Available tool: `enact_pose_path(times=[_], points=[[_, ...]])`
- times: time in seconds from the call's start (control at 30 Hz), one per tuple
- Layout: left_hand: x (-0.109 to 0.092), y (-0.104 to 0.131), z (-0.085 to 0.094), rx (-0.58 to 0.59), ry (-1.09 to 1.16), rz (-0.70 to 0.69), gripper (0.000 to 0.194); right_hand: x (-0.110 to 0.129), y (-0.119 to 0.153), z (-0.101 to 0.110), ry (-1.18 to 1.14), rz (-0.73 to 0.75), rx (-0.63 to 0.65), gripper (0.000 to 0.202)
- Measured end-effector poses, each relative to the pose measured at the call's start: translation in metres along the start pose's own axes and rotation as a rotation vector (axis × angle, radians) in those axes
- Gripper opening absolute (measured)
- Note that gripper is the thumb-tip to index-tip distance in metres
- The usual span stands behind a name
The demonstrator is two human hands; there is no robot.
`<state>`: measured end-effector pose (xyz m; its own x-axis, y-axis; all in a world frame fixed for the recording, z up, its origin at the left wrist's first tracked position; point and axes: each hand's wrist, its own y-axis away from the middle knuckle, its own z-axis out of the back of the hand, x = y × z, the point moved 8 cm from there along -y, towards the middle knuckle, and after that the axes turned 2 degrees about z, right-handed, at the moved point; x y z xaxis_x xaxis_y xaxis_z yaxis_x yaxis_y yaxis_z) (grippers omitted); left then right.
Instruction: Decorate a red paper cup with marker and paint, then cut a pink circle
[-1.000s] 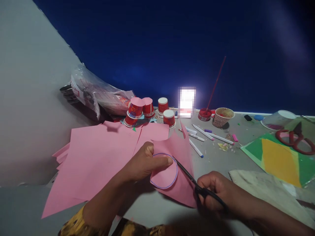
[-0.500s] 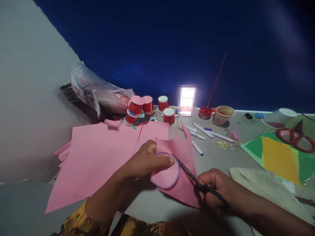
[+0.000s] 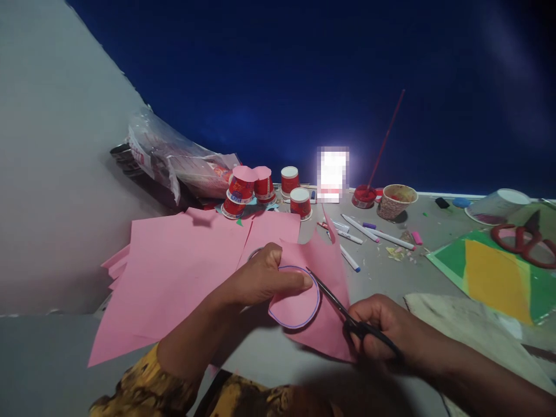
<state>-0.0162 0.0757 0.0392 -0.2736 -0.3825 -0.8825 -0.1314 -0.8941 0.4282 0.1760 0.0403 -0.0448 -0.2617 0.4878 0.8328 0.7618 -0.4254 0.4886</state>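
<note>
A sheet of pink paper (image 3: 299,301) with a circle drawn on it in blue is pinched in my left hand (image 3: 264,278), the thumb lying across the circle. The lower edge of the circle is cut free along the blue line. My right hand (image 3: 382,327) is wrapped round the black handles of a pair of scissors (image 3: 332,298). Their blades point up and left and lie at the circle's upper right edge, close to my left thumb. Larger pink sheets (image 3: 186,272) lie on the table to the left.
Red paper cups (image 3: 300,204) stand at the back, some topped with pink paper. Marker pens (image 3: 393,237) lie right of centre. Behind them are a red paint pot (image 3: 364,197) and a patterned cup (image 3: 396,202). Red-handled scissors (image 3: 519,237) rest on green and yellow sheets (image 3: 497,278).
The whole view has shifted slightly, with things a little further right and up. Both hands keep their hold, and the scissors stay at nearly the same spot on the circle's edge.
</note>
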Motion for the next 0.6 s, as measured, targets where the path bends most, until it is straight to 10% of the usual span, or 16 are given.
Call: enact_pose_path(times=[0.6], points=[[0.0013, -0.0015, 0.0039, 0.018, -0.052, 0.053, 0.048, 0.0069, 0.0034, -0.0030, -0.001, 0.022, 0.019, 0.058]])
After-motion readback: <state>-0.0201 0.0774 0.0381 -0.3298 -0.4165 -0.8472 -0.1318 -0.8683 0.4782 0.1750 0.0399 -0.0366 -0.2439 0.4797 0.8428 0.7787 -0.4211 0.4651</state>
